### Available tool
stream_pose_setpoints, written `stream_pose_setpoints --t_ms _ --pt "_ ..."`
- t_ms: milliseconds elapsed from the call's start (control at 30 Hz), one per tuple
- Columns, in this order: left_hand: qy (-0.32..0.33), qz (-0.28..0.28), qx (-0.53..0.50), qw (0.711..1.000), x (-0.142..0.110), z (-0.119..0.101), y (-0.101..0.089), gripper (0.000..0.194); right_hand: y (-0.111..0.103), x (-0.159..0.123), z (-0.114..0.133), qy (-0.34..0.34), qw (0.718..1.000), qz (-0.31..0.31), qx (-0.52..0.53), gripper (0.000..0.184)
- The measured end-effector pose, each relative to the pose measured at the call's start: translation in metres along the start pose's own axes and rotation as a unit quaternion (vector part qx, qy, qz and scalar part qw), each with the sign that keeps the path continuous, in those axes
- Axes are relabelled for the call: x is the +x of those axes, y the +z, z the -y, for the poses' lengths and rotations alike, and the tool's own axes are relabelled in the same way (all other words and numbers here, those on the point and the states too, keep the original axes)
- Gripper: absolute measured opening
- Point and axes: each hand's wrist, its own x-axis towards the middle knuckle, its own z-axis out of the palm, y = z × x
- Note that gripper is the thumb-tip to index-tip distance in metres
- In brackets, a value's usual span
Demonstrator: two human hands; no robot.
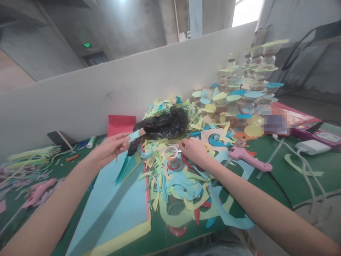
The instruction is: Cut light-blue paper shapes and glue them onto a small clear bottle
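My left hand (pixel 112 148) is closed in a pinch on a light blue paper strip (pixel 134 135), held just left of a crumpled black plastic bag (pixel 162 126). My right hand (pixel 194 151) is curled shut over the scrap pile, beside a clear tape ring (pixel 170 152); its fingers hide whatever they grip. Blue and yellow paper scraps (pixel 181 181) lie heaped between and below both hands on the green table (pixel 282 177).
A pink glue gun (pixel 249 158) with a black cord lies right of my right hand. Large blue and yellow paper sheets (pixel 117 209) lie near the front edge. Stacked clear cups with paper discs (pixel 239 92), a white adapter (pixel 309 146), a second pink glue gun (pixel 38 192) and a white partition (pixel 106 92) surround the table.
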Motion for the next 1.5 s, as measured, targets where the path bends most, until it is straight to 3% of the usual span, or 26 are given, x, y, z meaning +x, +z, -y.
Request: stream_pose_setpoints --t_ms 100,233,400,567,667,767,833,900,1067,1133,1200,1367,1500 --pt "-0.066 0.031 -0.034 0.997 -0.009 -0.006 0.032 0.030 -0.002 0.000 0.001 0.001 1.000 0.007 -0.001 0.034" --pt "-0.089 0.070 -0.006 0.994 -0.019 0.001 0.063 0.040 -0.003 -0.001 0.002 0.001 1.000 0.012 -0.004 0.035" --pt "-0.063 0.092 0.077 0.991 -0.028 0.007 0.079 0.051 -0.004 0.000 0.001 -0.002 1.000 0.019 0.014 0.035" --pt "0.011 0.048 0.229 0.972 -0.041 -0.006 0.085 0.044 -0.006 0.000 0.001 -0.010 1.000 0.024 0.016 0.038" --pt "0.135 -0.003 0.365 0.921 -0.049 -0.005 0.082 0.036 -0.006 0.000 0.003 -0.001 1.000 0.030 0.010 0.037" --pt "0.308 -0.036 0.464 0.830 -0.054 0.004 0.074 0.036 -0.007 0.000 0.004 0.005 0.999 0.033 -0.001 0.038" --pt "0.363 -0.044 0.492 0.790 -0.054 0.010 0.069 0.037 -0.008 -0.001 0.004 0.005 0.999 0.034 -0.003 0.037" --pt "0.345 -0.058 0.488 0.800 -0.050 0.015 0.067 0.038 -0.009 -0.001 0.004 0.001 0.999 0.033 0.001 0.037" --pt "0.108 -0.052 0.343 0.932 -0.032 0.026 0.067 0.043 -0.008 -0.001 0.003 -0.002 1.000 0.029 0.003 0.037" --pt "0.054 -0.034 0.296 0.953 -0.028 0.031 0.064 0.048 -0.007 0.000 0.003 -0.004 1.000 0.025 0.001 0.035" --pt "0.036 -0.043 0.304 0.951 -0.030 0.032 0.058 0.050 -0.006 0.001 0.003 -0.006 1.000 0.020 0.002 0.035" --pt "0.039 -0.126 0.402 0.906 -0.047 0.027 0.028 0.044 -0.006 0.000 0.003 -0.005 1.000 0.021 0.009 0.036" --pt "0.014 -0.100 0.462 0.881 -0.047 0.045 0.001 0.055 -0.005 -0.002 0.002 -0.013 1.000 0.015 0.013 0.036"
